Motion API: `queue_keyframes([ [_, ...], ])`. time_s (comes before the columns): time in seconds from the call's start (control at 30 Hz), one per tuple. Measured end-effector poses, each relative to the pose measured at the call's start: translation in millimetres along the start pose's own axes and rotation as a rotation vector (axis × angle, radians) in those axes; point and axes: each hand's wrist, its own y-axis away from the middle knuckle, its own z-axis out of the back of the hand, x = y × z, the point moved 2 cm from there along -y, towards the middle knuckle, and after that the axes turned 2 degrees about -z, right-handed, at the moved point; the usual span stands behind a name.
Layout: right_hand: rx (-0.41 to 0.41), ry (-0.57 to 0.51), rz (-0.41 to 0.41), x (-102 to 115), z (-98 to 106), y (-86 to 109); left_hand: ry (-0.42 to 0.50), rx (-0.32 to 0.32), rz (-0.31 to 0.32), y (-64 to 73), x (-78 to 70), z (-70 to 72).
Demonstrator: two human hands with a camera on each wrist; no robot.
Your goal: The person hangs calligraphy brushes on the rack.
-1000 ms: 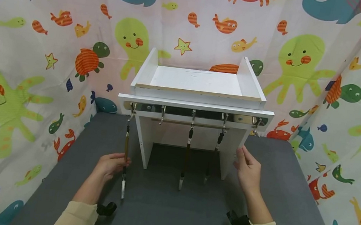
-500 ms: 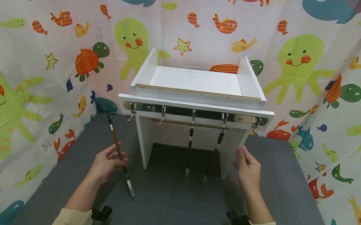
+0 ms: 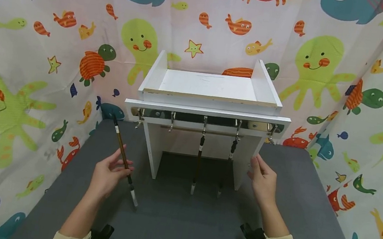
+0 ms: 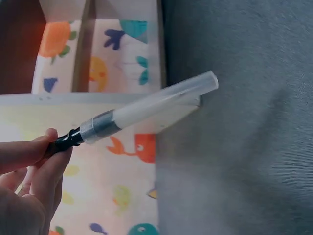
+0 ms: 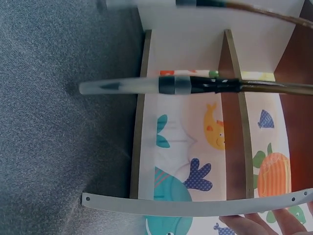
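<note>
My left hand [image 3: 108, 175] pinches a calligraphy brush [image 3: 122, 151] by its dark lower part, left of a white hook rack [image 3: 210, 112]. The brush leans, its top up to the left and its capped tip down to the right. A translucent cap [image 4: 166, 100] covers its bristles in the left wrist view. Two more capped brushes hang from the rack, one on the middle hook [image 3: 199, 157] and one on the hook [image 3: 238, 130] right of it. The leftmost hook [image 3: 139, 120] carries nothing. My right hand [image 3: 264, 181] grips the rack's right side panel [image 3: 248, 159].
The rack stands on a grey table [image 3: 177, 230], with a shallow tray-like shelf [image 3: 210, 85] on top. Behind and beside it hangs a curtain [image 3: 197, 23] printed with sea animals. Black straps [image 3: 252, 232] sit at both wrists.
The brush in my left hand hung upright at the leftmost hook; now it is off the hook, tilted, and has moved left. The hanging brushes sway slightly. My right hand stays put.
</note>
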Motion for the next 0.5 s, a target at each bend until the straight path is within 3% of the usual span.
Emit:
queue_keyframes([
  [0.23, -0.003, 0.010, -0.010, -2, -1, -1.2, -0.072, -0.047, -0.114, 20.0, -23.4, -2.3],
  [0.5, -0.011, 0.008, 0.013, -4, 1, -3.2, -0.063, -0.118, -0.193, 37.7, -39.3, -7.1],
])
